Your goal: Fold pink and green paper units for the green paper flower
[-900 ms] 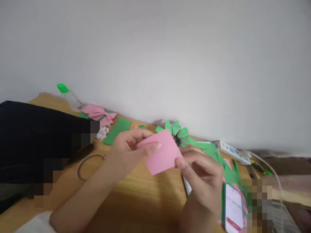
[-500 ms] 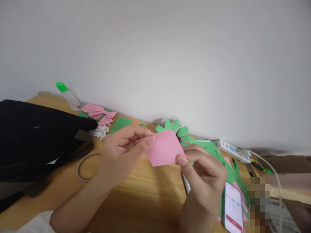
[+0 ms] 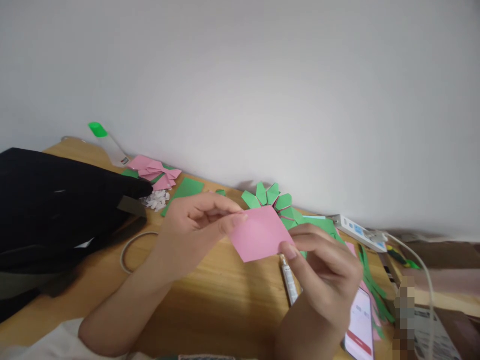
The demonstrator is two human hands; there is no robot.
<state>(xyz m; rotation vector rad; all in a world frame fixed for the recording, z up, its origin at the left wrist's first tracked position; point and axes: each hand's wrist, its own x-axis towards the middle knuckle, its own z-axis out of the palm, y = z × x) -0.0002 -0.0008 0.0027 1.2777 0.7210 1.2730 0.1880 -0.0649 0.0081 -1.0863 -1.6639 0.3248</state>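
Observation:
A pink piece of paper (image 3: 260, 234) is held up above the wooden table (image 3: 210, 310). My left hand (image 3: 198, 225) pinches its upper left corner between thumb and fingers. At the lower right corner, my right hand (image 3: 326, 265) grips it the same way. Behind the paper lies a green folded paper ring (image 3: 273, 194) with pink inner edges. A white tube (image 3: 288, 282) rests on the table beside my right hand, partly hidden by it.
Black cloth (image 3: 67, 210) covers the left side, near pink folded papers (image 3: 155, 172) and a green-capped bottle (image 3: 110, 147). At the right are a power strip (image 3: 358, 232), a phone (image 3: 360, 325) and green paper strips (image 3: 371, 280).
Both hands and the pink paper have shifted slightly right in the view. The tube beside my right hand shows more now, and the phone is more covered by that hand.

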